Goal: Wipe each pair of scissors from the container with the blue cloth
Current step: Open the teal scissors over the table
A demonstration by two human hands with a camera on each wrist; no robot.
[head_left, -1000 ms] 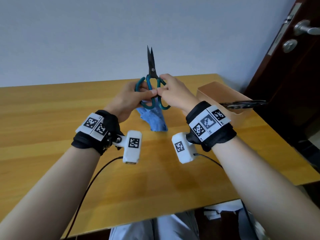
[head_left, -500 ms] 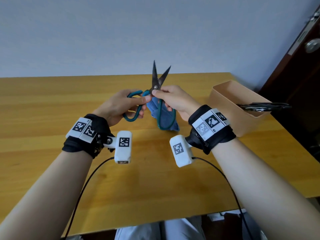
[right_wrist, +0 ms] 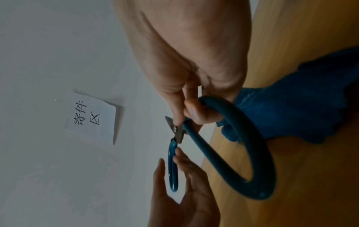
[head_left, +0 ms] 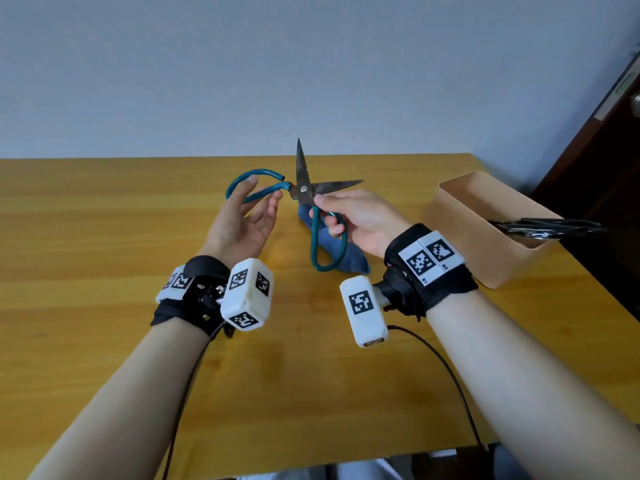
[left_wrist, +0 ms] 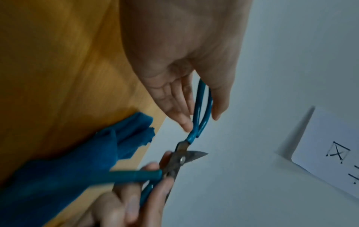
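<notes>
A pair of scissors with teal loop handles and dark, stained blades is held above the table, its blades spread wide apart. My right hand pinches it at the pivot, with a finger through the lower loop. My left hand has straight fingers resting against the left loop, the thumb beside it. The crumpled blue cloth lies on the table under the right hand; neither hand touches it. A beige container stands to the right with black scissors jutting over its rim.
The wooden table runs wide to the left and towards me, its front edge near my lap. A dark door stands right of the container. A paper note hangs on the grey wall. Cables trail from both wrist cameras.
The scissors have been pulled from nearly closed to spread wide. My left hand's fingers have straightened off their grip on the left loop. The right hand shifted to the pivot.
</notes>
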